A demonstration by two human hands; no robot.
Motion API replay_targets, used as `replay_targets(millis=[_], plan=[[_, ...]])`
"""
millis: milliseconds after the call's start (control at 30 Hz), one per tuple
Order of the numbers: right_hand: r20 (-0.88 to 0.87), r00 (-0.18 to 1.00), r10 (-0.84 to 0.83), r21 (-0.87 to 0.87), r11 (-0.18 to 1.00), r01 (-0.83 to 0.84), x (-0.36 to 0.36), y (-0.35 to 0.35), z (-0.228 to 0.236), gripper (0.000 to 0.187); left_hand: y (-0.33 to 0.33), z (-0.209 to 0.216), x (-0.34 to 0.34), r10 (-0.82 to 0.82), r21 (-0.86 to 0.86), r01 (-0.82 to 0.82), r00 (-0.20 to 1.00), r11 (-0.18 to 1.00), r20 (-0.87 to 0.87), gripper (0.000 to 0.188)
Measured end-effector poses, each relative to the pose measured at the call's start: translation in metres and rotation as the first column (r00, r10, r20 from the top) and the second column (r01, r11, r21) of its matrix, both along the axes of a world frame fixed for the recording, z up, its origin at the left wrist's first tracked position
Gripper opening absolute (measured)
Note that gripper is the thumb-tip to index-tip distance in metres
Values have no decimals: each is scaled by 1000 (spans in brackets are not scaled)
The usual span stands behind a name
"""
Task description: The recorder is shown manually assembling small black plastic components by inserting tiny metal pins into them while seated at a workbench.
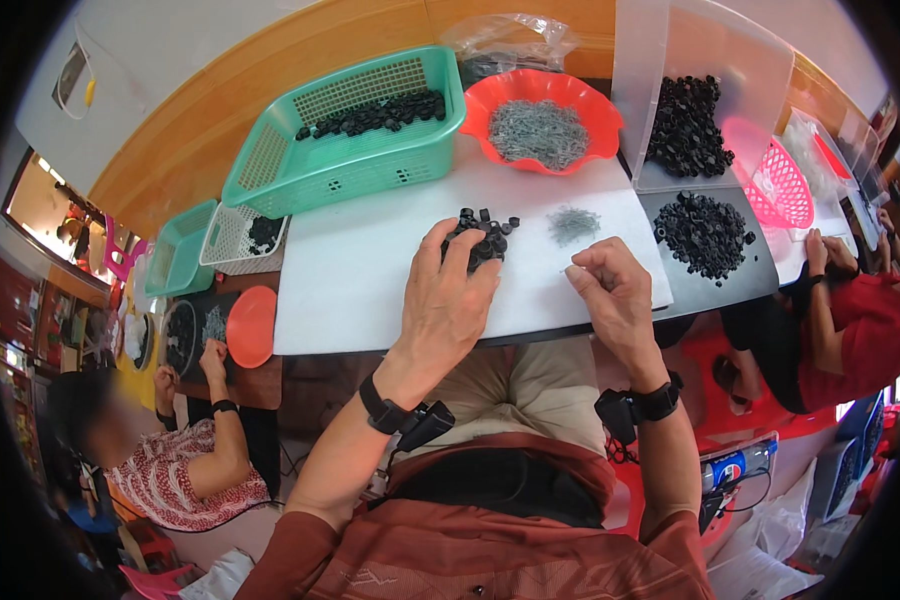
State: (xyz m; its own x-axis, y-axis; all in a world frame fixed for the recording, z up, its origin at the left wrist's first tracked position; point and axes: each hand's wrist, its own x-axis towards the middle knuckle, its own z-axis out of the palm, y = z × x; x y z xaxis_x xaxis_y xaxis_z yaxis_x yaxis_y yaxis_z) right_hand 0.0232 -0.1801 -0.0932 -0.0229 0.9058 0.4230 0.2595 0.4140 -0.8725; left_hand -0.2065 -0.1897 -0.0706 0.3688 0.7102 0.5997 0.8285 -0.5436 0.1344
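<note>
My left hand (448, 295) reaches over a small pile of black plastic caps (488, 248) on the white work sheet (350, 270). Its fingers are apart and touch the near side of the pile. My right hand (618, 295) is over the right part of the sheet, thumb and fingertips pinched together; whatever they hold, if anything, is too small to make out. Just beyond it lies a little heap of thin grey metal pins (574, 225), apart from the caps.
Along the back stand a green basket (345, 160) with black caps, a red scalloped bowl (478, 100) of metal pins and a clear bin (638, 120) of caps. More caps (703, 235) lie at right. Co-workers sit left (185, 465) and right (855, 340).
</note>
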Motion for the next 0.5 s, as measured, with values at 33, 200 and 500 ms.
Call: replay_targets(millis=[33, 200, 500], plan=[[-3, 1000, -3, -1, 1000, 3, 0, 0, 0, 10, 0, -1, 1, -3, -1, 3, 1000, 1000, -3, 22], [-43, 999, 11, -5, 1000, -12, 2, 0, -1, 10, 4, -6, 0, -39, -5, 39, 999, 999, -3, 20], [-30, 1000, 5, 5, 1000, -5, 2, -1, -1, 10, 5, -3, 0, -92, 41, 94, 994, 995, -51, 15]])
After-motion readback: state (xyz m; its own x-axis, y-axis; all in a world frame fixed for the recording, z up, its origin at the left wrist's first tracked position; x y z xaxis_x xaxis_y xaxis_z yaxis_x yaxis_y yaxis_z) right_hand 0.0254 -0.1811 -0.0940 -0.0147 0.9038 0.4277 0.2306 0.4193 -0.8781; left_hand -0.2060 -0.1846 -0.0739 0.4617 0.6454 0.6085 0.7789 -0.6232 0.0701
